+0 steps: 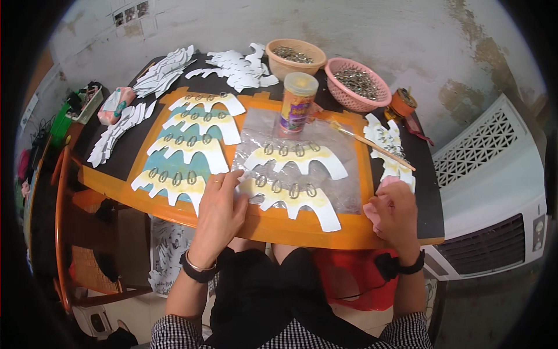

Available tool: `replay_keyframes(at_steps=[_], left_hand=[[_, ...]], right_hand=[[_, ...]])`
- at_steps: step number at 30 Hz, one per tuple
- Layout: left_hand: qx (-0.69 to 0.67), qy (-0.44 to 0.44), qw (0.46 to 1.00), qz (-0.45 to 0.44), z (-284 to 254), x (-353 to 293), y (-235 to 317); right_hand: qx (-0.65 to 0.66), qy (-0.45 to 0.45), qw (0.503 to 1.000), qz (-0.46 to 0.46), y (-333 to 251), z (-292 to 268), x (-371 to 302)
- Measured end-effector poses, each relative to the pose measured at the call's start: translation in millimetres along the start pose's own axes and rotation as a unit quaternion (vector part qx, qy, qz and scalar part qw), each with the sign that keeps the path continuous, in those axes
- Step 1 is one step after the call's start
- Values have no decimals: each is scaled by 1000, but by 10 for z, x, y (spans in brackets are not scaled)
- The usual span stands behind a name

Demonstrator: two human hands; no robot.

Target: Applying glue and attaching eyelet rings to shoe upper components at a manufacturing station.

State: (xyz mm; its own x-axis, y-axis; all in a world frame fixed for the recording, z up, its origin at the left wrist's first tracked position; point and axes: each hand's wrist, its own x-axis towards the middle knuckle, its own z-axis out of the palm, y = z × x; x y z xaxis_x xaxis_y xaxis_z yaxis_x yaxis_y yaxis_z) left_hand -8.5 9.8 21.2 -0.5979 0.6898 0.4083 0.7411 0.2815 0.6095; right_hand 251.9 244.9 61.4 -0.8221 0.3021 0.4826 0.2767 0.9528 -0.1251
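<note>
My left hand (221, 200) lies at the left end of a white scalloped cutout (293, 199), its fingers stretched out and touching the edge. Yellowish glue and several metal wire loops sit along that cutout. Just beyond it is a similar cutout (299, 157) with loops, on the clear plastic sheet (349, 195). To the left, several more looped cutouts (189, 150) lie in a column over a teal surface (157, 160). At the table's right edge my right hand (397, 212) is closed around a crumpled pink cloth (374, 216).
Behind the cutouts stands a jar (299, 103) beside a wooden-handled brush (378, 145). Peach (293, 70) and pink (381, 96) baskets hold metal loops. White cutout stacks (165, 72) lie at the back left. An orange tin (401, 104) and loose cutouts (383, 139) are at right.
</note>
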Motion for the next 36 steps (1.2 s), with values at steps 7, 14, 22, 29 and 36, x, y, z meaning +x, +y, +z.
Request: replay_keyframes(at_steps=[7, 14, 22, 29, 36], left_hand=[[-202, -78, 968, -127, -18, 107, -75], [-469, -88, 864, -159, -59, 115, -8], [-528, -57, 820, -212, -8, 121, -73], [-519, -90, 819, -229, -66, 133, 54], [-424, -73, 874, -226, 3, 146, 149]], right_hand=[[308, -87, 947, 24, -510, 226, 809], [494, -314, 811, 19, -501, 928, 1319], [634, -370, 666, 130, -611, 1030, 1403], [632, -306, 700, 131, -682, 959, 1300], [628, -260, 723, 123, -729, 995, 1243]])
